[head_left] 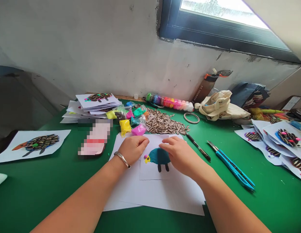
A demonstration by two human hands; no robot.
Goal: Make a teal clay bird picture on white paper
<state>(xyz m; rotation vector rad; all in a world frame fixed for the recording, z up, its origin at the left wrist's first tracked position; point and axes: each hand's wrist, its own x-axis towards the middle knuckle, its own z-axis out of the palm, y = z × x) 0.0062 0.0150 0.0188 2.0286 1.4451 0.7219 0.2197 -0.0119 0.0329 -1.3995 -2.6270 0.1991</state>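
Observation:
White paper sheets (pixel 165 197) lie on the green table, with a teal clay animal (pixel 158 156) on the top one; it has a yellow head, a pink ball by it and two black legs. My left hand (pixel 133 149) is over the paper to the animal's upper left, fingers curled with thumb and index together; what they hold, if anything, is hidden. My right hand (pixel 180 153) is at the animal's right end, covering part of it, fingers bent and apart, with nothing visible in them.
Sunflower seeds (pixel 165 122) are heaped behind the paper, beside bags of coloured clay (pixel 126 127). A pen (pixel 198 147) and a blue cutter (pixel 234 170) lie right. A phone (pixel 95 138) and seed-covered pictures (pixel 41 145) lie left. A tape ring (pixel 191 118) lies behind.

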